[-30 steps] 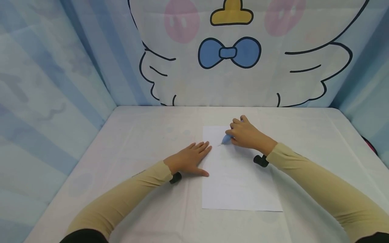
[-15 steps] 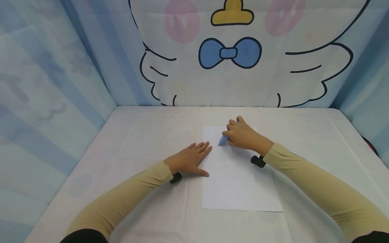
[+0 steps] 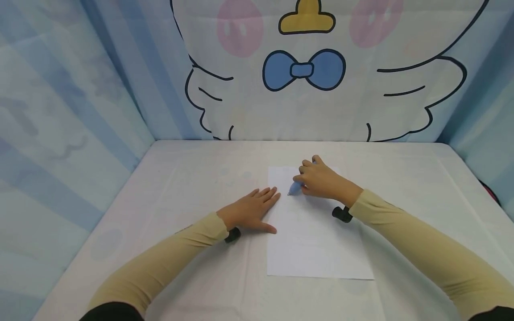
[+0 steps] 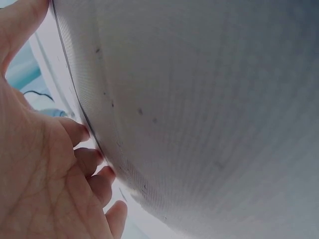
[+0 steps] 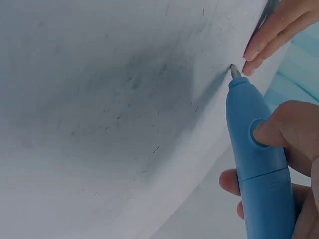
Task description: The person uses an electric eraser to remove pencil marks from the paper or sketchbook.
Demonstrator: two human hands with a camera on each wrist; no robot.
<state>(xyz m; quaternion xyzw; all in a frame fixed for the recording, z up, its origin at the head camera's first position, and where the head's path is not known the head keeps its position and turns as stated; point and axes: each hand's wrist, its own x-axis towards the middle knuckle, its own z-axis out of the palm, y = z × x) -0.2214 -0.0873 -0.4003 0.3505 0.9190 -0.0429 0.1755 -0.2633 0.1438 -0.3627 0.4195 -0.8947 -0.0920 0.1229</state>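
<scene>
My right hand [image 3: 323, 179] grips a thick, light-blue electric eraser [image 5: 261, 164]. The thumb presses on its round button in the right wrist view, and other fingers wrap behind the body. Its narrow metallic tip points down at a white sheet of paper [image 3: 317, 249], close to the sheet's left edge. Small dark crumbs and specks are scattered over the paper in the right wrist view. My left hand [image 3: 250, 209] lies with fingers spread, fingertips and thumb at the sheet's left edge. From the left wrist, the palm and several fingertips show along that edge.
A white cloth covers the table [image 3: 192, 178]. Behind it hangs a curtain [image 3: 249, 107] printed with a cartoon figure and blue bow, and blue-white curtains [image 3: 64, 133] stand at both sides. A black wrist camera [image 3: 342, 214] sits under the right wrist.
My right hand has shifted slightly left with the electric eraser, and its tip has then come a little towards me along the paper. The left hand has stayed in place.
</scene>
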